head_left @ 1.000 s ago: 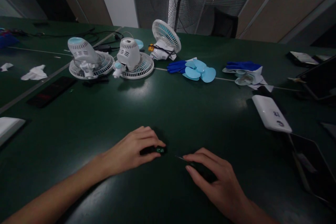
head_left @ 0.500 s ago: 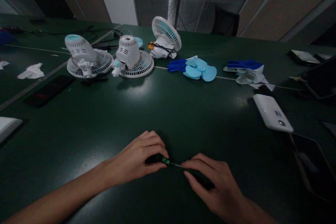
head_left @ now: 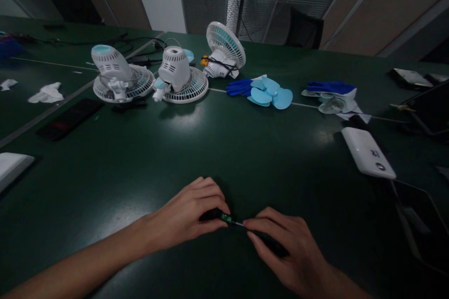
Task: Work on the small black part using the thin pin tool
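My left hand point(head_left: 189, 212) is closed round the dark handle of a small screwdriver point(head_left: 224, 217) with a green collar, low over the green table point(head_left: 224, 149). Its thin metal shaft runs right into the pinched fingertips of my right hand point(head_left: 287, 247), which also covers a dark object I cannot make out. Both hands rest near the table's front edge.
Three small white desk fans point(head_left: 119, 79) point(head_left: 178, 79) point(head_left: 224, 53) lie at the back, with loose light-blue fan blades point(head_left: 268, 93) and blue gloves point(head_left: 329, 88) to their right. A white power bank point(head_left: 368, 153) and dark tablets sit right; a black phone point(head_left: 68, 119) left.
My hands have come together: the screwdriver's tip now meets my right fingertips, where a second ago a gap lay between them. The view shifted slightly.
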`<state>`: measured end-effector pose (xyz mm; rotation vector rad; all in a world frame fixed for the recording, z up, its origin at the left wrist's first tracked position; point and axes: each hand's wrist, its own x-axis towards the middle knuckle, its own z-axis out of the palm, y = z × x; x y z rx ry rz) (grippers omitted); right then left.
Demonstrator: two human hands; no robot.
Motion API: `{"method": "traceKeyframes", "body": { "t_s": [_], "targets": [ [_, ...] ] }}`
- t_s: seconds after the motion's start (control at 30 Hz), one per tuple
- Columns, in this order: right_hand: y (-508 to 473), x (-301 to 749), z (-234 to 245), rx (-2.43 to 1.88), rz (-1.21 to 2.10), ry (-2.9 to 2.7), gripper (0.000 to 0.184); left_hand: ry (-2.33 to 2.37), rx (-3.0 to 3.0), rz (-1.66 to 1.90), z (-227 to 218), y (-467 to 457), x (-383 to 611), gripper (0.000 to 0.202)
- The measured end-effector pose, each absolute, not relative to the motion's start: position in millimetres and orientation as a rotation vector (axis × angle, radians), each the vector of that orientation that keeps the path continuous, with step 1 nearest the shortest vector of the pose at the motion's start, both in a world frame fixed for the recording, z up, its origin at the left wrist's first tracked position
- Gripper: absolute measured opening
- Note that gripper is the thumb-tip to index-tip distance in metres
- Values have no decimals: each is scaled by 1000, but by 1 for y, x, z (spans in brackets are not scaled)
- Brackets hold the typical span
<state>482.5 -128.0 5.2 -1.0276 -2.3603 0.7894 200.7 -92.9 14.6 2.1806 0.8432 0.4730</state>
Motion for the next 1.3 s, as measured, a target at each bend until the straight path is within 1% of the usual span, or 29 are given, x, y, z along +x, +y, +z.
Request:
{"method": "traceKeyframes", "body": {
  "t_s": [0.53,0.7,0.9,1.0,1.1,1.3],
  "targets": [
    [-128,480,5,-1038,751,-2378,23,817,2189,479,14,-93,201,17],
    [-124,472,11,-1028,713,-2178,23,796,2196,475,13,-93,202,20],
    [-121,475,13,-1103,855,-2009,17,798,2188,442,16,-91,202,20],
    [-122,479,11,-1144,905,-1973,16,781,2193,402,21,-90,201,23],
    [-121,481,10,-1164,904,-1962,15,773,2195,360,26,-88,196,27],
    [-119,480,13,-1159,904,-1985,15,857,2199,341,25,-71,173,23]
  ]
}}
